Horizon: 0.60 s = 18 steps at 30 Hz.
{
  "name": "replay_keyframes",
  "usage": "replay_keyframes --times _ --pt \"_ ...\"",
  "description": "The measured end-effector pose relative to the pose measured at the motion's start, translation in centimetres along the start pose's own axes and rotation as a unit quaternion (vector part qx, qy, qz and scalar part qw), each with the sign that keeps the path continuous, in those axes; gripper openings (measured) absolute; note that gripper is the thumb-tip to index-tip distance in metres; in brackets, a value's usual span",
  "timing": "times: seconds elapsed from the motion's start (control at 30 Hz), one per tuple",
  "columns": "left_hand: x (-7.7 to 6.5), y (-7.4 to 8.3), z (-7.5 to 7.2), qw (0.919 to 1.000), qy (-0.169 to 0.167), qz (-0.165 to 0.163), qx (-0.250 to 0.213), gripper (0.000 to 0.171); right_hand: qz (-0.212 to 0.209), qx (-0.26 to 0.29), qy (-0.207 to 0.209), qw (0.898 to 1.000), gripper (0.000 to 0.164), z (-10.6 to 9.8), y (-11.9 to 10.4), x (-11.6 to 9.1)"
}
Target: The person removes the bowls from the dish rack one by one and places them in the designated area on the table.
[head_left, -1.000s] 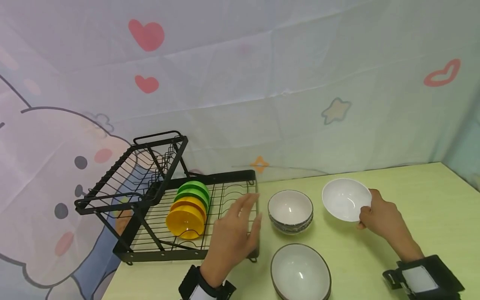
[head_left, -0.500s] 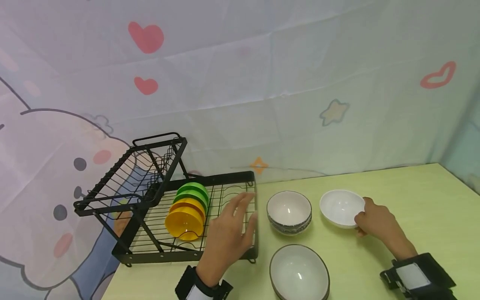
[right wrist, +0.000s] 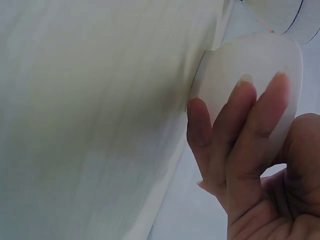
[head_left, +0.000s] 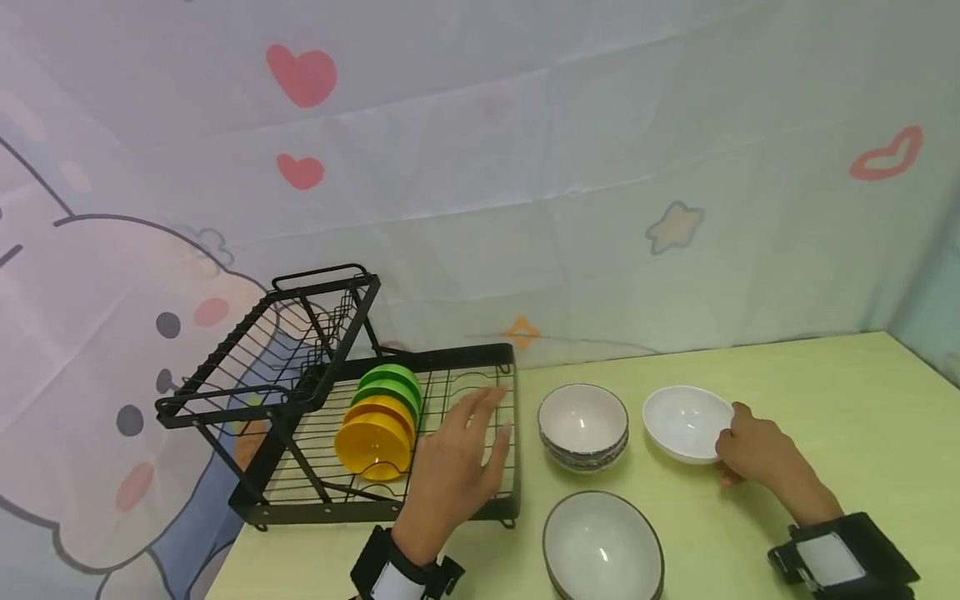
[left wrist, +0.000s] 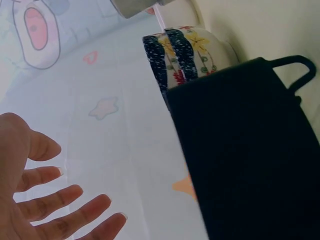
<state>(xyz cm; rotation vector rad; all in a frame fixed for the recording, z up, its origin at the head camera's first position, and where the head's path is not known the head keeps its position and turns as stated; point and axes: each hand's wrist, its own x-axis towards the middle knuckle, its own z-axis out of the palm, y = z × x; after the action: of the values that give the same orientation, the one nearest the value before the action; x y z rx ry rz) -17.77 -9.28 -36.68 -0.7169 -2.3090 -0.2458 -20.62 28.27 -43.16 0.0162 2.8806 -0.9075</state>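
Observation:
My right hand (head_left: pixel 757 446) pinches the right rim of a white bowl (head_left: pixel 686 423), thumb at the inside and fingers spread along the outside. In the right wrist view the fingers (right wrist: pixel 245 130) lie against the outer wall of the white bowl (right wrist: pixel 240 65), close over the table. My left hand (head_left: pixel 453 462) hovers over the near right part of the black dish rack (head_left: pixel 420 510), fingers extended and holding nothing. The left wrist view shows those fingers (left wrist: pixel 70 215) spread apart beside the rack's dark side panel (left wrist: pixel 245 150). Green bowls (head_left: pixel 390 379) and yellow bowls (head_left: pixel 372 446) stand tilted in a row in the rack.
A stack of patterned bowls (head_left: pixel 583 425) stands between the rack and the white bowl. Nearer the front is another stack of brown-rimmed bowls (head_left: pixel 603 546). The rack's raised upper tier (head_left: pixel 277 350) is on the left. A printed cloth (head_left: pixel 480 167) hangs behind the light green table (head_left: pixel 885 433).
The white bowl, in my right hand's grip, has come down closer to the table and now sits more level. My left hand has barely moved.

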Motion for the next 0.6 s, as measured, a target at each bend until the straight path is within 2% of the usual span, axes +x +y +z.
replay_keyframes --times 0.33,0.6 --pt "-0.3 -0.8 0.8 0.9998 -0.02 0.008 0.003 0.04 0.007 -0.015 -0.013 1.0 0.07 -0.1 -0.1 0.0" --pt "-0.3 -2.0 1.0 0.9991 -0.034 -0.008 -0.024 0.036 0.011 -0.037 0.011 0.999 0.077 -2.2 -0.7 -0.9"
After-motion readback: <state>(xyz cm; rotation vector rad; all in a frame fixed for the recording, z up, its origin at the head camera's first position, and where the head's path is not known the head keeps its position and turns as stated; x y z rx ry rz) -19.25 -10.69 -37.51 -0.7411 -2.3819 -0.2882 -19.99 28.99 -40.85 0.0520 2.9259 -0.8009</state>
